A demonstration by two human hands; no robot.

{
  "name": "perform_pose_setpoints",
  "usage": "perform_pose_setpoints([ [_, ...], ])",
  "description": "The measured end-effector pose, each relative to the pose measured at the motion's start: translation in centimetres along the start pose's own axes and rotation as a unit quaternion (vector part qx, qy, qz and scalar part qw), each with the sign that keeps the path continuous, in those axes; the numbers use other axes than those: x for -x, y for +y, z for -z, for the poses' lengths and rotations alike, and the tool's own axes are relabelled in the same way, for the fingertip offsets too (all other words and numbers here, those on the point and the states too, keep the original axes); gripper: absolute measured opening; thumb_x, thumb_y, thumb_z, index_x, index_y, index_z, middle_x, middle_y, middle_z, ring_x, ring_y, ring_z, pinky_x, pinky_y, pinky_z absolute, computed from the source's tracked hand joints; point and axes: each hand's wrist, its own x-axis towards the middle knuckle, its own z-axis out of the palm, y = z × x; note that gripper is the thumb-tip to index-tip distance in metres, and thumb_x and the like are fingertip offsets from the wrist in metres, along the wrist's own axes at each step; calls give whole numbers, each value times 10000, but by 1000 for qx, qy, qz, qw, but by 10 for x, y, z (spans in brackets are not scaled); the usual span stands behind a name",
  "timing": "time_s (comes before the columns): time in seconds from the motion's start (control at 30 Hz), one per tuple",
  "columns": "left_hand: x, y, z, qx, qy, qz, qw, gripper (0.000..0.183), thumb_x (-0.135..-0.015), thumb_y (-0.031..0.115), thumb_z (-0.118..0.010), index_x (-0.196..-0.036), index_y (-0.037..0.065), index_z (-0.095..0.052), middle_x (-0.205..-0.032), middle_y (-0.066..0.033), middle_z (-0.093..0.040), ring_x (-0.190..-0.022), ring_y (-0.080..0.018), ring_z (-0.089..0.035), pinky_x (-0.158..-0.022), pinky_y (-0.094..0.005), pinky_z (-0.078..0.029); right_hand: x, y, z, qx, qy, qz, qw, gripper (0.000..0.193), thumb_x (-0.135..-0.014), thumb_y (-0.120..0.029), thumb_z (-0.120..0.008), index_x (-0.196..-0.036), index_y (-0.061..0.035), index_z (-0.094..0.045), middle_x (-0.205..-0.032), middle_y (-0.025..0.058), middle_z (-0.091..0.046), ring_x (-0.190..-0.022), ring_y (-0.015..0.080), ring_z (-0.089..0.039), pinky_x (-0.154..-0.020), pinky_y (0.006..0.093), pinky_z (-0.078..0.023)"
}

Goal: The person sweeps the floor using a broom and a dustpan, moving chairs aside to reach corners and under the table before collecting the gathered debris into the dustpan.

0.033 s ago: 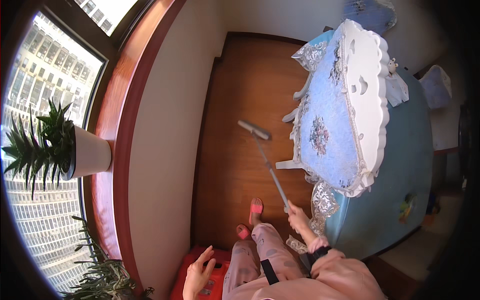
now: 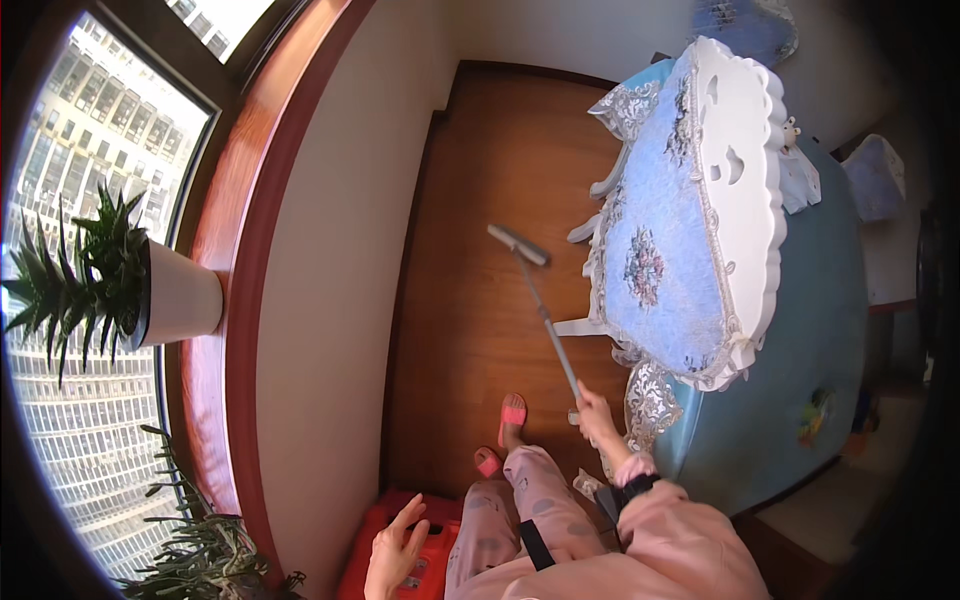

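My right hand (image 2: 597,416) is wrapped around the grey handle of a long-handled mop (image 2: 560,350). The handle slants away to the left, and the narrow pale-and-grey mop head (image 2: 518,245) lies on the brown wood floor (image 2: 470,180), left of the chair legs. Low on the left, my left hand (image 2: 400,548) is open with its fingers apart, holding nothing. Beneath it in the picture is a red plastic object (image 2: 437,555), partly hidden by the hand and my leg. My feet, in pink slippers (image 2: 513,410), stand between the mop handle and the left wall.
White carved seating with a blue floral cover (image 2: 655,230) stands on the right, its legs reaching toward the mop. Beside it is a table under a blue-green cloth (image 2: 815,300). A wooden windowsill (image 2: 215,400) along the left holds a potted spiky plant (image 2: 185,295).
The mop head has slid slightly farther away and to the right. My right hand has moved a little forward with the handle. My left hand stays nearly in place.
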Motion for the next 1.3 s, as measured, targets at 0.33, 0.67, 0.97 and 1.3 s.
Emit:
perform_pose_setpoints([
  [0.33, 81, -66, 8, 79, 24, 101, 992, 452, -934, 189, -557, -1371, 111, -470, -1229, -144, -614, -954, -235, -649, -763, -324, -520, -13, 115, -45, 80, 7, 77, 994, 375, -890, -11, -433, -1177, -156, -626, -490, 46, -441, -341, 192, -477, -317, 352, -381],
  [0.67, 126, -122, -18, 63, 19, 61, 996, 485, -899, 225, -599, -1356, 109, -484, -1193, -156, -629, -1094, -336, -605, -910, -373, -480, 156, 142, 2, 154, -90, -98, 979, 429, -978, -145, -461, -1380, -291, -483, -551, -3, -427, -384, 87, -370, -340, 251, -293],
  [0.97, 159, -144, -48, 205, 61, 136, 967, 446, -945, 179, -541, -1366, 49, -469, -1280, -198, -571, -1199, -281, -549, -994, -336, -418, -100, -46, -117, 209, -17, 160, 965, 411, -950, -145, -399, -1345, -173, -510, -511, 63, -489, -348, 162, -447, -319, 336, -333],
  [1.3, 187, -150, -93, 207, 135, 194, 949, 512, -947, 183, -546, -1428, 105, -391, -1234, -180, -609, -1151, -275, -584, -966, -343, -440, -79, 23, -202, 239, -21, 189, 952, 279, -967, -187, -399, -1136, -82, -595, -479, 52, -459, -357, 177, -474, -320, 340, -360],
])
